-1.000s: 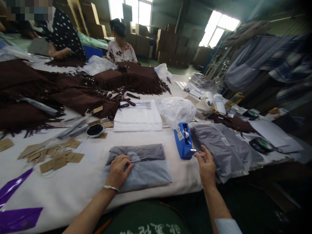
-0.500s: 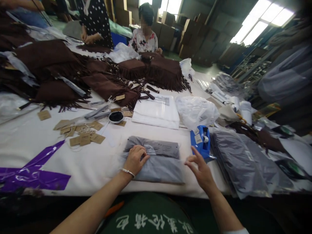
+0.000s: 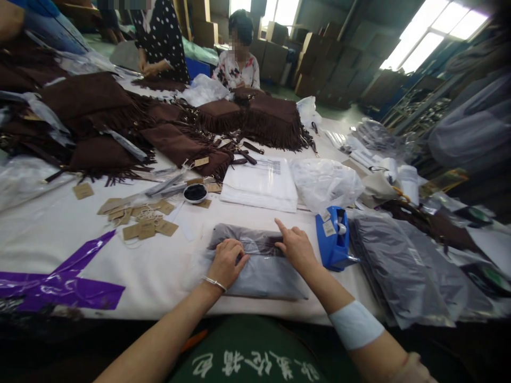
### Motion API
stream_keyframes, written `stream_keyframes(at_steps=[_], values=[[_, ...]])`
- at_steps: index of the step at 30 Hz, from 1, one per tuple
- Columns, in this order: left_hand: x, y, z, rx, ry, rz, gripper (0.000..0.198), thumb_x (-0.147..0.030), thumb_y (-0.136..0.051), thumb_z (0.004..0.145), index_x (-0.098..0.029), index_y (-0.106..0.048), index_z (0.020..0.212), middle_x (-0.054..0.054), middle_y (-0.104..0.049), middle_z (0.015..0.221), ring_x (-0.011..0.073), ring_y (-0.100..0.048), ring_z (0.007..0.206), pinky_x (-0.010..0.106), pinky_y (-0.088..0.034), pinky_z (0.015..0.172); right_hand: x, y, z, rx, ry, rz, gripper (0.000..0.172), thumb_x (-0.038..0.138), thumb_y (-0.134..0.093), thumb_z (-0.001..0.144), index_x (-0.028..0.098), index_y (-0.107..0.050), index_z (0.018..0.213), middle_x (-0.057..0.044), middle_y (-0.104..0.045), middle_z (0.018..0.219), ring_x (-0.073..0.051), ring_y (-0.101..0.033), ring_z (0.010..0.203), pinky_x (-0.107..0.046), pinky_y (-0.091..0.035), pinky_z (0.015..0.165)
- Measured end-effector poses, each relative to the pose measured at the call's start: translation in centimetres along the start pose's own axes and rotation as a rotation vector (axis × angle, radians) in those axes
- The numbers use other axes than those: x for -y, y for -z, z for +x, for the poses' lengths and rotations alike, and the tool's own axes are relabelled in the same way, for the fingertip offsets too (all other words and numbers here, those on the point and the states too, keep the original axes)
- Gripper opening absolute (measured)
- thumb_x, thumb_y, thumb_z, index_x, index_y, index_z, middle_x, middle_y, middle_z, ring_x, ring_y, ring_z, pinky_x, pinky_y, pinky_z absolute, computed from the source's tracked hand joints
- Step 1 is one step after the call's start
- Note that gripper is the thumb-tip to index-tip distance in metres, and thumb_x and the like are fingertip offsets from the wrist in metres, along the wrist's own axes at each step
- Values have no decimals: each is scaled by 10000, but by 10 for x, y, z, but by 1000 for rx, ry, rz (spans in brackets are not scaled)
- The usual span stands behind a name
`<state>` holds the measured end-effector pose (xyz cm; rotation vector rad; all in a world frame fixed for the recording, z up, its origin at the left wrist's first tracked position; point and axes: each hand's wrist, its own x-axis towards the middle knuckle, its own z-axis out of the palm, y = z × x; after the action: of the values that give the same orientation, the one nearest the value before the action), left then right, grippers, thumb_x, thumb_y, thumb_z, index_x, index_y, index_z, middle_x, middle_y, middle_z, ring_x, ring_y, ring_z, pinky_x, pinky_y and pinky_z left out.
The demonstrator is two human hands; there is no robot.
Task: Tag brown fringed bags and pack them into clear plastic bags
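Pressing left hand (image 3: 228,263) and right hand (image 3: 296,246) on polybag (image 3: 255,239) holding folded fabric (image 3: 263,282)

Glossy plastic bag (image 3: 261,279); matt brown suede fringe (image 3: 271,125).

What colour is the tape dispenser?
The tape dispenser is bright blue, in the head view.

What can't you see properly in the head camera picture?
In the head view:
Inside the grey plastic package: the left hand and right hand cover part, and cloudy plastic hides the rest.
Label on the blue tape dispenser: too small to read.
Brown card tags: any writing is too small.
The person's elbows: cut off by the bottom edge.
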<state>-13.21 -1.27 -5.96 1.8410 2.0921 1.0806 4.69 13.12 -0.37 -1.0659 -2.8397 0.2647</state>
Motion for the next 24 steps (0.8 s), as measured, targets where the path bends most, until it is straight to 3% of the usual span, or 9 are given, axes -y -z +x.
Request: stream_keyframes(at_steps=[2,5,8,10,12,14,18,21,24], values=[[0,-1,1,2,-5,-8,111,-249,-587,831,-196,-547,742,44,-597,912,229,-510,966,395,-375,867,-5,-4,-3,-62,2,79,817,325,-681,763,261,-219,1434,-88,-629,1053,-295,-498,1068,-438,-383,905],[-1,-1,1,4,-5,-17,104,-239,-592,829,-194,-545,747,45,-597,913,226,-511,966,389,-379,863,-8,-13,-8,-25,99,156,807,352,-706,735,309,-262,1408,-59,-500,1322,-299,-316,1295,-487,-311,1007],[1,5,-2,27,-8,-16,67,-229,-601,820,-198,-562,776,47,-607,956,230,-515,988,408,-365,885,-9,-12,-7,-83,61,154,606,293,-664,775,259,-417,1327,-73,-455,1372,-297,-237,1344,-496,-281,1034],[7,13,-7,53,-3,1,59,-236,-623,802,-202,-575,808,52,-610,1004,244,-515,1011,433,-351,902,-6,-4,-3,-168,40,198,349,261,-608,821,229,-564,1167,-75,-538,1279,-277,-319,1301,-456,-293,1032],[15,24,-11,65,24,17,70,-246,-630,793,-202,-581,817,56,-616,1006,251,-524,1005,445,-351,901,4,6,4,-148,93,272,148,267,-549,866,226,-638,977,-56,-638,1087,-240,-483,1145,-402,-350,973],[23,34,-15,56,65,12,60,-252,-606,807,-201,-580,791,50,-625,946,237,-544,954,427,-373,879,22,13,13,-15,201,317,159,289,-509,893,219,-651,883,-36,-676,908,-201,-574,937,-349,-403,869],[31,39,-18,27,126,-9,128,-294,-572,830,-200,-573,743,36,-622,820,208,-561,841,374,-422,813,66,10,38,224,405,296,232,385,-545,865,223,-678,765,3,-684,733,-157,-599,716,-281,-424,715],[30,33,-20,-11,163,18,136,-299,-578,825,-193,-570,740,34,-613,791,207,-554,816,368,-425,790,94,-4,53,322,446,184,225,413,-680,740,212,-674,641,-8,-676,657,-203,-615,721,-348,-422,781],[27,27,-23,-24,179,84,128,-275,-562,833,-193,-563,735,33,-602,793,213,-543,822,382,-409,795,113,-24,64,364,367,72,201,329,-761,658,163,-655,615,-42,-681,692,-262,-626,805,-452,-405,862]])
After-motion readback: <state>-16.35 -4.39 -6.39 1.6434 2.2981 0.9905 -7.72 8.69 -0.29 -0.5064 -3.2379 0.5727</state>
